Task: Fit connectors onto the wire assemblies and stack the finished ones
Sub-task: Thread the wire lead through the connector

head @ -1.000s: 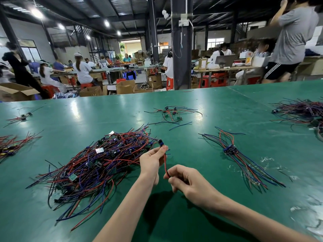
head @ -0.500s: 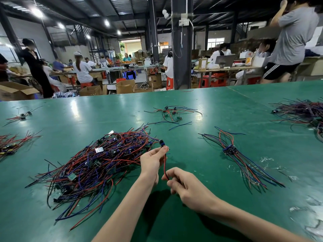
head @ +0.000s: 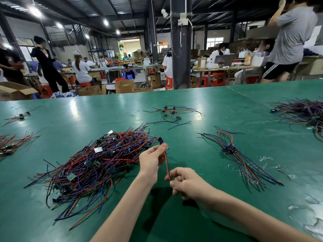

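My left hand [head: 152, 159] pinches a wire assembly just below its small dark connector [head: 160, 140], above the green table. A red wire [head: 167, 166] runs down from there to my right hand [head: 187, 185], whose curled fingers grip its lower end. To the left lies a big tangled heap of red, blue and black wire assemblies [head: 90, 165] with small circuit boards. On the right lies a neat stack of finished assemblies [head: 230, 151], their blue connectors bunched together and wires fanned out.
A small cluster of wires [head: 172, 112] lies further back in the middle. More wire bundles sit at the left edge [head: 10, 145] and far right [head: 304, 110]. White scraps litter the table [head: 209, 105] on the right. People work at benches beyond.
My right hand has slid slightly down the red wire, away from my left hand. A person in black at the back left has walked to the right.
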Demonstrator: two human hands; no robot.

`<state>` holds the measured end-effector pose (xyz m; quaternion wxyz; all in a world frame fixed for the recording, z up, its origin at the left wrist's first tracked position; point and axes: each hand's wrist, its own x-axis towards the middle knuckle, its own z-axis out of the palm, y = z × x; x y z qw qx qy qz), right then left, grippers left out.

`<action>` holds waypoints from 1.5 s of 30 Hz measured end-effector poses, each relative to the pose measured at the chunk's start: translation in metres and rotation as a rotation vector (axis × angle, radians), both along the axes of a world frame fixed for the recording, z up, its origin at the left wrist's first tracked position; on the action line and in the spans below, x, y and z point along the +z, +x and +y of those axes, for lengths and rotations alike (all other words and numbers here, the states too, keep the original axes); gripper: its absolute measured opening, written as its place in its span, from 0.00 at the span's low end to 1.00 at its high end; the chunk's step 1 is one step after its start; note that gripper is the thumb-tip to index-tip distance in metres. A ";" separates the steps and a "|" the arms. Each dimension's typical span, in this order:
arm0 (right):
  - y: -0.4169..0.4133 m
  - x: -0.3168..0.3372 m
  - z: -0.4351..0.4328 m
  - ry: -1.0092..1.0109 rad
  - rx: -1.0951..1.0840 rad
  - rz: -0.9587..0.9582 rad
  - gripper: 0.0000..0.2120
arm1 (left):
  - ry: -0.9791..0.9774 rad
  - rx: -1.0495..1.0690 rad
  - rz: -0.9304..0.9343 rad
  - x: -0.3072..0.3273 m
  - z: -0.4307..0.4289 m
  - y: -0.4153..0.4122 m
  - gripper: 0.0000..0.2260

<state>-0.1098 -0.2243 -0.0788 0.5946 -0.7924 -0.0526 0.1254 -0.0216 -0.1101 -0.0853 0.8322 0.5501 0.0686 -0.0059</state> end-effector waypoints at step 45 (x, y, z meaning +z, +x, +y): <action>0.060 0.047 -0.161 0.175 -0.596 -0.169 0.08 | -0.029 -0.396 0.065 -0.001 -0.033 -0.031 0.09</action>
